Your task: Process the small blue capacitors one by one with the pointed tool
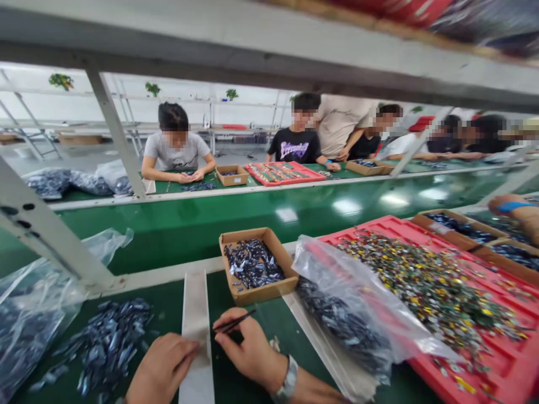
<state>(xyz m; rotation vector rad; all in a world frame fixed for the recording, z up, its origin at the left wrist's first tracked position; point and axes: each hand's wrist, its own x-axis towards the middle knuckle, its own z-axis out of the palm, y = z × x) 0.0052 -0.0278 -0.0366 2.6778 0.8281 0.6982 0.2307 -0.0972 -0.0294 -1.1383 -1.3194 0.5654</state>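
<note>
"So, left to right: what lies on the near table?"

"One stuffed plastic bag (29, 303) at the far left, then one loose pile of small dark blue packets (105, 342), then one white strip (196, 314) running toward the person. Past that come one cardboard box (256, 292) of the same packets, one clear bag (349, 303) slumped against one red tray (511, 359) of mixed bits, and two more boxes (458, 227) at the right."

"And the hands?"

"Two. The left hand (162, 367) is curled nearly closed, with its fingertips against the strip's left edge. Whether it pinches anything small I cannot tell. The right hand (248, 350), with a watch (289, 381) at its wrist, is closed around one pair of dark tweezers (233, 322), thumb against fingers. The tips lie just over the strip's right edge, in front of the box."

"Beyond them?"

"A green belt (210, 219), and one person in grey (174, 148) sitting apart at the left. The others crowd together at the right, too blurred to count."
</note>
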